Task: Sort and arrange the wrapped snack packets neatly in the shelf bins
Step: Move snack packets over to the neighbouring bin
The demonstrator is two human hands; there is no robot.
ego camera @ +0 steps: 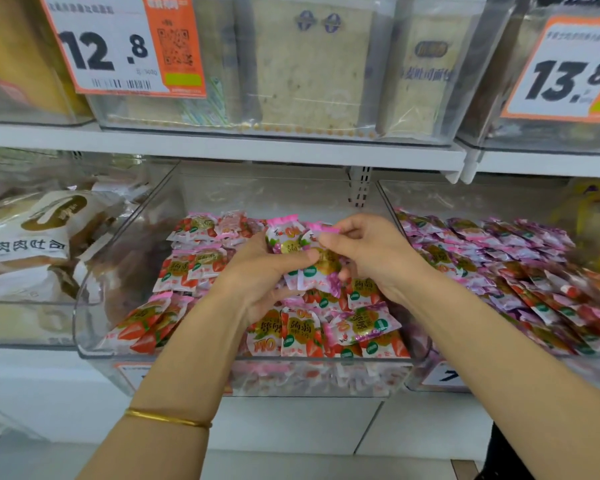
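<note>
Bin: clear plastic, middle of the lower row, partly filled.
Packets: red strawberry-print, lying in rough rows in the bin, sparse at far left.
Left hand: over the bin's middle, fingers curled round a small bunch of packets.
Right hand: against the bunch, thumb and fingers pinching one packet's pink end.
Purple packets: heaped in the next bin, right.
Bangle: gold, left forearm.
</note>
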